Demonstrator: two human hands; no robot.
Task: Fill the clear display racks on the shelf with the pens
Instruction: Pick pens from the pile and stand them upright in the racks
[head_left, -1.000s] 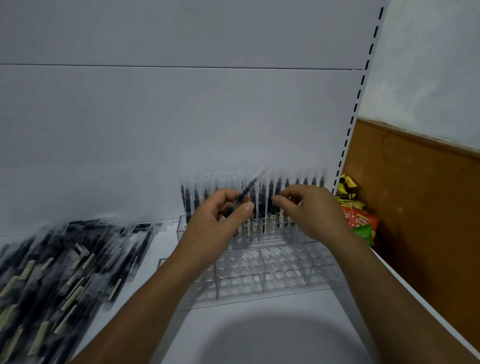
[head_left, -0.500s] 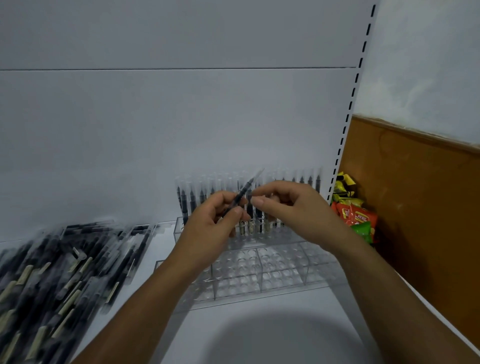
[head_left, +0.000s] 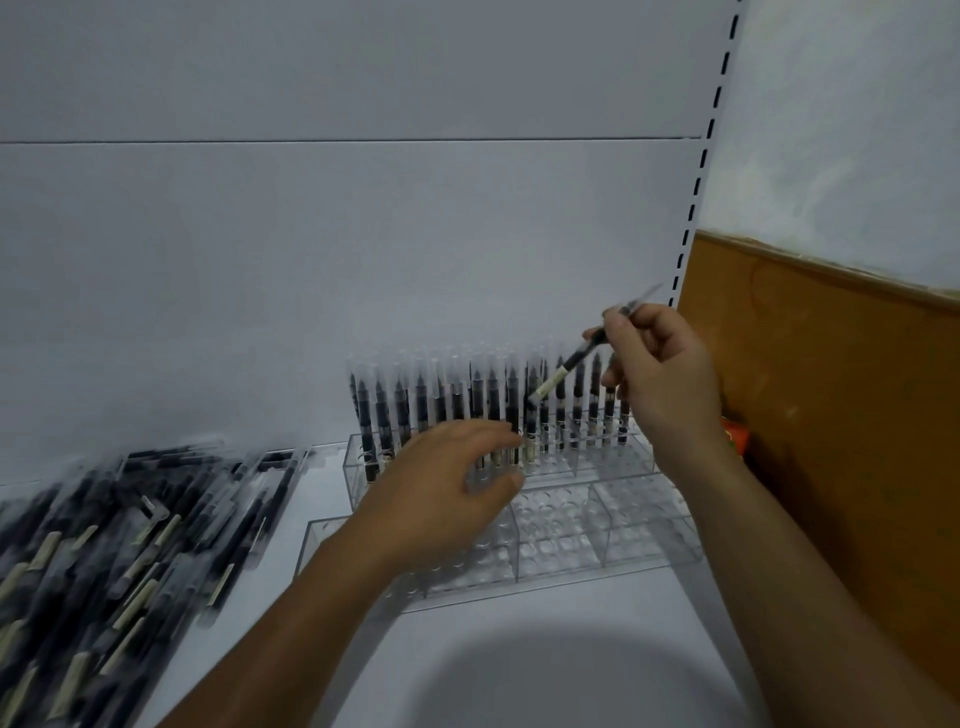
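A clear stepped display rack (head_left: 644, 525) stands on the white shelf; its back row holds several upright black pens (head_left: 431, 410) with clear caps. My right hand (head_left: 660, 374) pinches one black pen (head_left: 569, 366), tilted, its lower end pointing down-left over the back row. My left hand (head_left: 447, 493) hovers over the rack's left front part with fingers relaxed and holds nothing. A large pile of loose black pens (head_left: 119, 540) lies at the left on the shelf.
The white shelf back panel (head_left: 363, 260) rises behind the rack, with a slotted upright (head_left: 698, 171) at the right. A brown board (head_left: 831, 395) and a coloured snack packet (head_left: 735, 436) lie right of the shelf. Bare shelf surface (head_left: 545, 665) lies in front.
The pen passed from my left hand to my right hand, which lifted it up and to the right. My left hand let go and dropped toward the rack's front rows.
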